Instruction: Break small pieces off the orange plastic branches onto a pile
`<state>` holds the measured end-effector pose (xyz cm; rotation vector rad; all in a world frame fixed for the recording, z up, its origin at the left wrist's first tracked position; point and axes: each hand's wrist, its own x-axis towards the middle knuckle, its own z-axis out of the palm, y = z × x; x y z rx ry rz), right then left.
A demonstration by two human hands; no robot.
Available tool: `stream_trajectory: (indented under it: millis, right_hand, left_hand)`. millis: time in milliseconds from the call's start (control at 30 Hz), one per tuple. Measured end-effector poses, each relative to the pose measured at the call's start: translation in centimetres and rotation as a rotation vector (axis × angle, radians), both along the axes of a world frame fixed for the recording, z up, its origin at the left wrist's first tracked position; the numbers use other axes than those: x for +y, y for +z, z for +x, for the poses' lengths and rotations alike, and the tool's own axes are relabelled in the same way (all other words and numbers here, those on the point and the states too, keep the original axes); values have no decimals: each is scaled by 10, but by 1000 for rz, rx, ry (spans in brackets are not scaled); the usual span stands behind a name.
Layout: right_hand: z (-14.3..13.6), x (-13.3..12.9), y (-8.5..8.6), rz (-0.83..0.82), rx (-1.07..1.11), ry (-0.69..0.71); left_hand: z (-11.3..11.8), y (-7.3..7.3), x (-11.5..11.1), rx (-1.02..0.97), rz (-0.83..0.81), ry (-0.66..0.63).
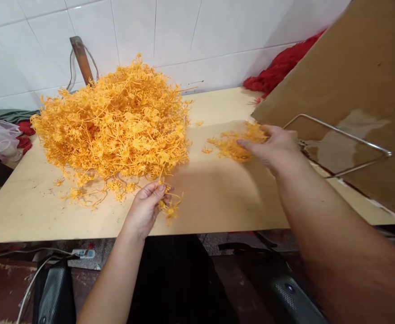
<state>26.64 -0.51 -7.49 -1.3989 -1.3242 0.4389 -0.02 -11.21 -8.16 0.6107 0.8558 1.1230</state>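
Note:
A big heap of orange plastic flower sprigs covers the left middle of the table. At its front right edge my left hand pinches an orange flower sprig between thumb and fingers, and small blossoms hang below the fingertips. Farther right, my right hand is closed around a loose bunch of orange flowers, low over the table top. The thumb lies across the bunch, while the other fingers are mostly hidden behind it. A few single blossoms lie beside this bunch.
A large cardboard sheet leans at the right, with a bent metal wire frame in front. Red material lies behind it by the tiled wall. A wooden piece stands behind the heap. Plastic bags sit far left on the table.

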Motion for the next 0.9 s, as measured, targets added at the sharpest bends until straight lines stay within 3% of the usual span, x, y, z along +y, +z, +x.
stream_trajectory:
  millis: [67, 100, 133, 233, 267, 333, 500, 600, 767, 900]
  right_hand:
    - [-14, -19, 7, -1, -188, -294]
    - [-27, -33, 12, -7, -247, -310]
    - [-43, -49, 16, -3, -259, -219]
    - [-95, -92, 18, -140, -57, 269]
    - [-108, -102, 15, -184, -24, 371]
    - [-126, -113, 6, -203, 34, 447]
    - [-122, -109, -6, -139, 125, 453]
    - [-113, -110, -6, -95, 162, 365]
    - [-111, -122, 4, 76, -157, 164]
    - [-116, -120, 13, -5, -161, 305]
  left_hand:
    - [4, 1, 2, -75, -36, 21]
    - [7, 1, 3, -98, -46, 29]
    - [10, 2, 4, -115, -52, 39]
    - [22, 3, 7, -139, -58, 45]
    - [24, 4, 7, -144, -56, 47]
    - [28, 5, 8, -148, -56, 61]
    - [28, 13, 9, -125, -38, 113]
    - [29, 19, 9, -90, -6, 125]
    - [34, 16, 7, -19, 60, 50]
    - [36, 10, 3, 23, 70, 34]
